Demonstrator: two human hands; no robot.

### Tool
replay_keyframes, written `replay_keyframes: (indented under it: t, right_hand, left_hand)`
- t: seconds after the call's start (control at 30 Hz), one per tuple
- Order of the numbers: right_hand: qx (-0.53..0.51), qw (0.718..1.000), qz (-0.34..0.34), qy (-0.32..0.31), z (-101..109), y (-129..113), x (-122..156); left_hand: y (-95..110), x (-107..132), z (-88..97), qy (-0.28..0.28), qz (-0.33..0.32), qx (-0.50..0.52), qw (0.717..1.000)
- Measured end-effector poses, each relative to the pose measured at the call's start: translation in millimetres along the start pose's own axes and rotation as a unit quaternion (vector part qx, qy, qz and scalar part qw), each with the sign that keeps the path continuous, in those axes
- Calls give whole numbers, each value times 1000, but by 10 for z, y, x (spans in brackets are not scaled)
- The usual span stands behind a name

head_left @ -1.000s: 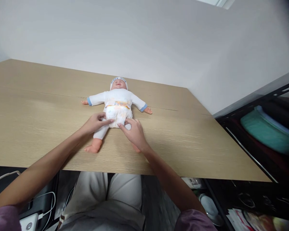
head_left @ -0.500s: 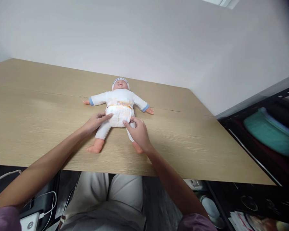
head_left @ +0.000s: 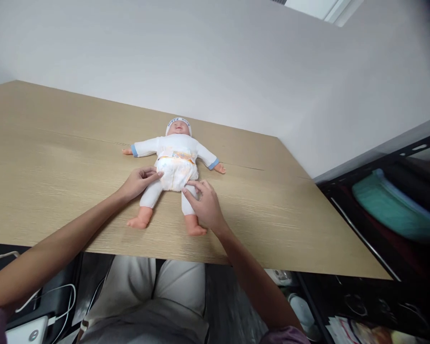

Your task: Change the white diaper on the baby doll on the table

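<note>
A baby doll (head_left: 175, 143) in a white suit with blue cuffs lies on its back on the wooden table, arms and legs spread. Around its hips is a white diaper (head_left: 175, 173) with an orange-patterned waistband. My left hand (head_left: 138, 183) pinches the diaper's left side at the leg opening, thumb on top and fingers partly hidden. At the right leg opening, my right hand (head_left: 205, 201) has thumb and fingertips closed on the diaper's edge, over the doll's thigh.
The table's (head_left: 75, 191) front edge runs close to my lap. A black shelf rack with a teal item (head_left: 394, 205) stands at the right. Below left are white cables and a white device (head_left: 27, 331).
My right hand has shifted slightly down along the diaper's leg edge. The doll's right-side leg has swung inward and its foot shows more fully. My left hand stays at the diaper.
</note>
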State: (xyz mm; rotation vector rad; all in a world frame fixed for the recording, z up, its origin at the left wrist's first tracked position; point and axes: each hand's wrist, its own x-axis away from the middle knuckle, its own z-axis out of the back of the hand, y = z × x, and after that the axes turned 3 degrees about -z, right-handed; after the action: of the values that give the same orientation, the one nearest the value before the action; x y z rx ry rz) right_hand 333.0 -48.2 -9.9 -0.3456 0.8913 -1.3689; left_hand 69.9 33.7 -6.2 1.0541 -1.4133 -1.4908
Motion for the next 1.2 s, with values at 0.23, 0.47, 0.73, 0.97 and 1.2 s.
replay_keyframes:
  t: [0.23, 0.47, 0.73, 0.97, 1.2]
  right_hand:
    - [18, 996, 28, 81, 266, 169, -133]
    - [156, 980, 38, 118, 35, 826, -1063]
    - [174, 980, 8, 100, -160, 1189, -1215]
    - [95, 991, -59, 74, -199, 868, -1219]
    - [9, 995, -67, 79, 144, 355, -882]
  left_hand:
    - [20, -46, 302, 98, -118, -230, 961]
    - [-218, -791, 499, 169, -217, -475, 836]
    - [-274, -1073, 661, 130, -176, -530, 819]
    - [-174, -988, 361, 159, -90, -563, 806]
    - [226, -362, 131, 141, -51, -528, 836]
